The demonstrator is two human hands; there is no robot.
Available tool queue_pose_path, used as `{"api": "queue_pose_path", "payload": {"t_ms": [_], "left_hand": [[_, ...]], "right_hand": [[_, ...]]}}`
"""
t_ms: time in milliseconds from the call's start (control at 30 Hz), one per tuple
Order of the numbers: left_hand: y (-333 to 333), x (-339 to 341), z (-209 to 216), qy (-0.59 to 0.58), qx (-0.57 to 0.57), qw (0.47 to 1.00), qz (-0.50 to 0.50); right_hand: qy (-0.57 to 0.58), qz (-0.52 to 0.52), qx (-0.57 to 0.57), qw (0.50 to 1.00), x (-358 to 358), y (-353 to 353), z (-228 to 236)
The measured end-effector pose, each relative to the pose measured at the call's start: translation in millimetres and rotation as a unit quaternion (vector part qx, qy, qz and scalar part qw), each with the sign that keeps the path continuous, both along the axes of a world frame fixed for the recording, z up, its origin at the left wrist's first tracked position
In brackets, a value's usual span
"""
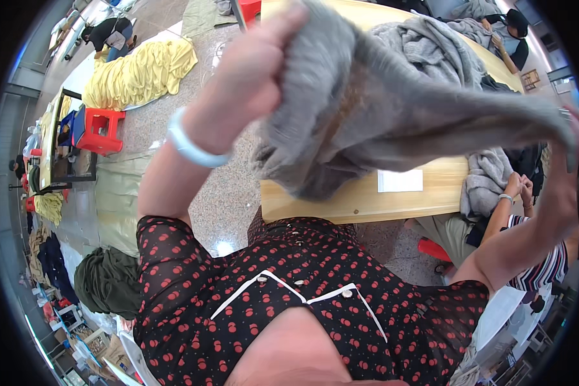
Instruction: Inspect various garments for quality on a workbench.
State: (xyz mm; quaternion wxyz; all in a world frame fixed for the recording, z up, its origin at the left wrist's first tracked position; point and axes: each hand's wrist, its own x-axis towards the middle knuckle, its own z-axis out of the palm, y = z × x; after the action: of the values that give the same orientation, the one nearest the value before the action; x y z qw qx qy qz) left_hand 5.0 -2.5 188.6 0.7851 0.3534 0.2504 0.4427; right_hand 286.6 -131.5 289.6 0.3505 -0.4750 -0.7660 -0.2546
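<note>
A grey fuzzy knit garment (392,96) is stretched in the air above the wooden table (328,209), blurred by motion. My left hand (254,74), raised high with a pale bracelet on its wrist, has its fingers closed round the garment's bunched left end. Far out at the right rim, my right hand (571,132) grips the drawn-out narrow end; its fingers are partly blurred. Brownish marks show on the garment's middle. On the tabletop below it lies a white sheet (400,181).
More grey fabric (431,48) is heaped on the far table. At right, a seated person's hands (518,188) are beside another grey piece (486,183). A red stool (103,128), a yellow fabric pile (141,74) and a dark green heap (108,283) stand left.
</note>
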Motion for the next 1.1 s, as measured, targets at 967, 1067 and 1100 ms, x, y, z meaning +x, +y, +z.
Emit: {"api": "queue_pose_path", "payload": {"t_ms": [967,1067,1100], "left_hand": [[-33,11,-141,0.386,0.114,0.892,-0.208],[-32,3,-153,0.292,-0.069,0.933,-0.2],[-33,-1,-157,0.282,-0.102,0.935,-0.187]], "right_hand": [[0.301,0.083,-0.402,0.861,-43,88,-194],[0.283,0.014,-0.441,0.852,-54,82,-220],[0.296,0.036,-0.482,0.824,-57,76,-226]]}}
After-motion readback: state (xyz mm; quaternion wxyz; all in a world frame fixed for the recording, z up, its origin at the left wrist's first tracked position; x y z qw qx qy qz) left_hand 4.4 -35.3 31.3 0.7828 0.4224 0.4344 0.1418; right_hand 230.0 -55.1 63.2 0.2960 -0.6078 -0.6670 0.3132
